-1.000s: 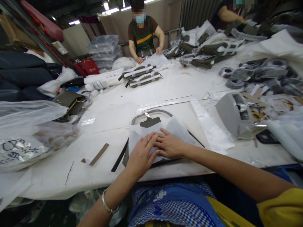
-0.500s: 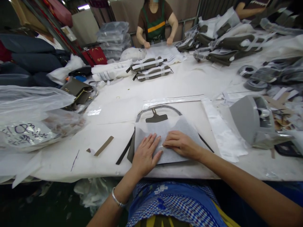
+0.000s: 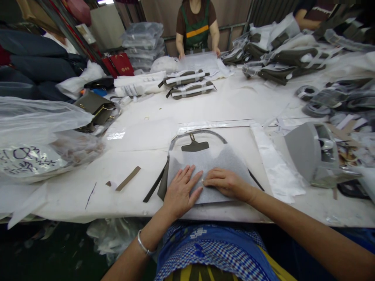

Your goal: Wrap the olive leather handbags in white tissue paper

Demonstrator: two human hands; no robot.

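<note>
A flat handbag piece with a grey fabric panel (image 3: 195,159) lies before me on the table. Its curved handle (image 3: 209,132) and a dark green tab (image 3: 195,146) with a metal fitting point away from me. My left hand (image 3: 182,191) rests flat on the panel, fingers spread. The fingers of my right hand (image 3: 224,181) are pinched together on the panel, at a tiny shiny metal piece (image 3: 202,181) by the fingertips. What kind of metal piece it is, I cannot make out. Dark straps (image 3: 155,183) stick out at the panel's sides.
Left are brown strips (image 3: 128,178) and a marked plastic bag (image 3: 32,156). A grey tape dispenser (image 3: 307,152) and white sheet (image 3: 275,164) lie right. Wrapped bag parts (image 3: 190,89) lie farther back, where a person in an apron (image 3: 197,31) handles clear plastic (image 3: 202,60).
My right hand has shifted slightly down, and the small metal piece shows more clearly at its fingertips. My left hand stays flat. The view has tilted a little.
</note>
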